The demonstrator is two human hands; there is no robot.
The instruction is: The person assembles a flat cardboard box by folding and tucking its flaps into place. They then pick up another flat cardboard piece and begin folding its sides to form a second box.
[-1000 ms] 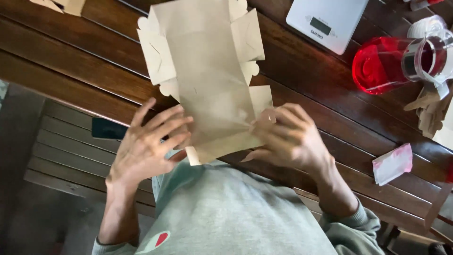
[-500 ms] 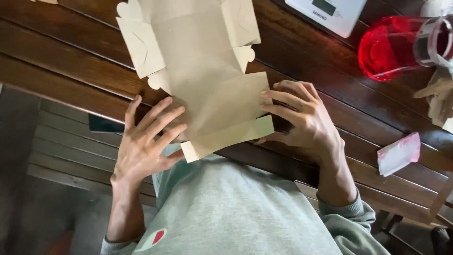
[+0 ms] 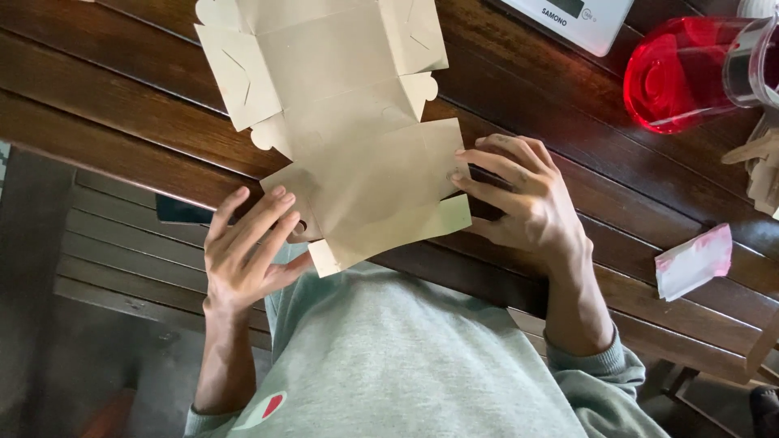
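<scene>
Nearest is the person's grey sweater (image 3: 406,365). Just past it, the left hand (image 3: 243,255) and the right hand (image 3: 527,207) sit on each side of a flat brown cardboard box (image 3: 349,138). The box is not folded up yet and lies open on the dark wooden table (image 3: 97,105), with its near end sticking out over the table edge.

The left hand is open, with its fingers spread against the near left corner of the box. The right hand's fingers are bent and press on the near right flap. It looks like the near flaps are being bent up along their lines. The next move seems to need both hands to push evenly, so the card does not crease wrong.

Farther off are a small pink and white packet (image 3: 694,261), a red glass jug (image 3: 690,73) and a white scale (image 3: 576,20).
</scene>
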